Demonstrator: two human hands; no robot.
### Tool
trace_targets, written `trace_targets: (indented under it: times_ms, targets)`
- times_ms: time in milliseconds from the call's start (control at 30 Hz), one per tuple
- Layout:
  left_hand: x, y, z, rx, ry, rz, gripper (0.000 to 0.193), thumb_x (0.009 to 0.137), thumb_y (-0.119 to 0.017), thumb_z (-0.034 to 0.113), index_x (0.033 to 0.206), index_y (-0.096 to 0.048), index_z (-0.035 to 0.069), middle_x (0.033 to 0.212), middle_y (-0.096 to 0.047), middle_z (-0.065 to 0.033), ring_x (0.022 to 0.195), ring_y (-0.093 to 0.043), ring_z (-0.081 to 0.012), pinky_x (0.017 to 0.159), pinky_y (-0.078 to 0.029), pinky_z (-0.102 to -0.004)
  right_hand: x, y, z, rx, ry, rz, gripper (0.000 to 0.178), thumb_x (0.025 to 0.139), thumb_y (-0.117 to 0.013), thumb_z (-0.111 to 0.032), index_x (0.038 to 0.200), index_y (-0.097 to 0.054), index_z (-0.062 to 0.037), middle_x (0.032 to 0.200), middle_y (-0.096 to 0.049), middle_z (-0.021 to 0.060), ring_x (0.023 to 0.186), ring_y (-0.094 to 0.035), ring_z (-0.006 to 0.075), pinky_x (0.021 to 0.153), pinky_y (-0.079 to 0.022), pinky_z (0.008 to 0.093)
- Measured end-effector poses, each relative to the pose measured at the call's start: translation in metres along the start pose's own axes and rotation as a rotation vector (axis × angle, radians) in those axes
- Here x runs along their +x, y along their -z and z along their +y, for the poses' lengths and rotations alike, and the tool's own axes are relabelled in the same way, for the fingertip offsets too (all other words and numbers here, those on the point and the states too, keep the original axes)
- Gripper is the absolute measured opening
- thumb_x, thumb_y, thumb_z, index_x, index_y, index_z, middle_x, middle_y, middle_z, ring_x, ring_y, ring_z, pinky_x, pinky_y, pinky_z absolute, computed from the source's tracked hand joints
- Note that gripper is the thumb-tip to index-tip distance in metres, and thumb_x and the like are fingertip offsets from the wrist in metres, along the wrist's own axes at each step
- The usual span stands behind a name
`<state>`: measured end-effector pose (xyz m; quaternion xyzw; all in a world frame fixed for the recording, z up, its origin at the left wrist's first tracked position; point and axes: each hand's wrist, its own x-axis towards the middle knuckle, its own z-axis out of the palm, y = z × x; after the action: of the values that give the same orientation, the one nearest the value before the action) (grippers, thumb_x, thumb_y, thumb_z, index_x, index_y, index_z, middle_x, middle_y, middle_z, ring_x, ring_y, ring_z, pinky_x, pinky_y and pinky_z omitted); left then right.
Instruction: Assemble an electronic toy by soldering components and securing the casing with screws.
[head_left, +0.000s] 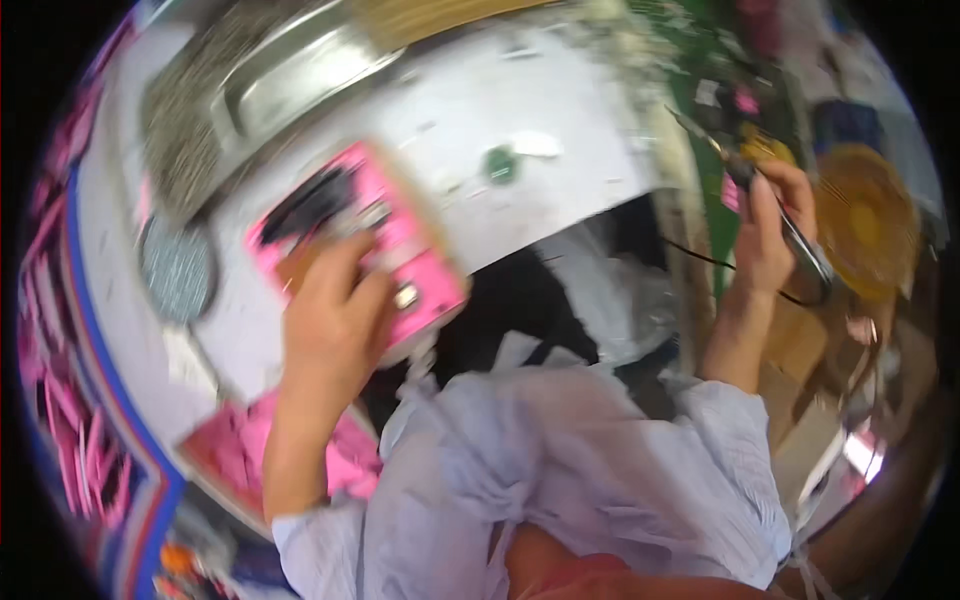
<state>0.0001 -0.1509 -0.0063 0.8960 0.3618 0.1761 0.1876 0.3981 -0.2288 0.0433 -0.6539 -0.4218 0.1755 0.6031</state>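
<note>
A bright pink plastic casing (408,250) lies tilted on the white work surface at the left, with dark parts (308,205) and small metal pieces (405,296) on it. My left hand (335,305) reaches over its near side, fingers bent down onto it. Motion smears those fingertips, and whatever lies under them is hidden. Over at the right, my right hand (768,225) is closed round the dark handle of a soldering iron (742,170). Its thin tip points up and to the left, away from the casing. A black cable runs near the hand.
A metal tray (300,80) stands at the back left, a round grey disc (178,268) below it. A small green roll (500,164) sits mid-table. More pink pieces (345,455) fill a box near my left forearm. At the far right is an amber bowl (868,220).
</note>
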Motion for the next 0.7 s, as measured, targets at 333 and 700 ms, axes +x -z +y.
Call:
trace_targets:
  times_ms: [333, 700]
  targets:
    - [-0.015, -0.009, -0.003, -0.047, -0.016, 0.128, 0.027, 0.08, -0.079, 0.0, 0.105, -0.073, 0.006, 0.115, -0.065, -0.018, 0.096, -0.069, -0.0342, 0.081, -0.058, -0.0405, 0.081, 0.095, 0.045, -0.125, 0.202, 0.435, 0.004, 0.092, -0.071, -0.006, 0.092, -0.068, -0.0028, 0.086, -0.065, 0.0008, 0.077, -0.058, 0.0085, 0.069, -0.047, 0.0228]
    - [-0.047, 0.001, -0.014, -0.132, 0.162, 0.393, 0.034, 0.078, -0.075, -0.006, 0.11, -0.071, 0.006, 0.116, -0.063, -0.0159, 0.091, -0.066, -0.0271, 0.076, -0.055, -0.0347, 0.019, 0.014, 0.056, 0.333, -0.339, -0.01, 0.039, 0.1, -0.068, -0.017, 0.131, -0.056, 0.0026, 0.09, -0.059, 0.0029, 0.067, -0.045, 0.0064, 0.054, -0.037, 0.0208]
